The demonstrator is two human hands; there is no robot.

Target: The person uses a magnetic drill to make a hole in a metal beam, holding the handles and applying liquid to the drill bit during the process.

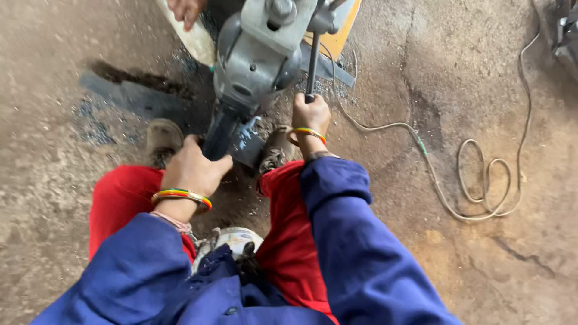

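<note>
A large grey power grinder (259,54) stands over the dirt floor in front of me. My left hand (191,168) grips its dark rear handle (218,133). My right hand (310,114) is closed around the black side handle (312,66) that runs up to the machine's head. Both wrists wear striped bangles, and both arms are in blue sleeves. My red-trousered knees and dusty sandals (161,138) flank the tool. What lies under the machine's head is hidden.
Another person's hand (185,9) rests on a pale piece (195,39) at the top. A yellow board (340,33) lies behind the tool. The pale power cord (481,180) loops over the floor at right. Metal dust surrounds the machine.
</note>
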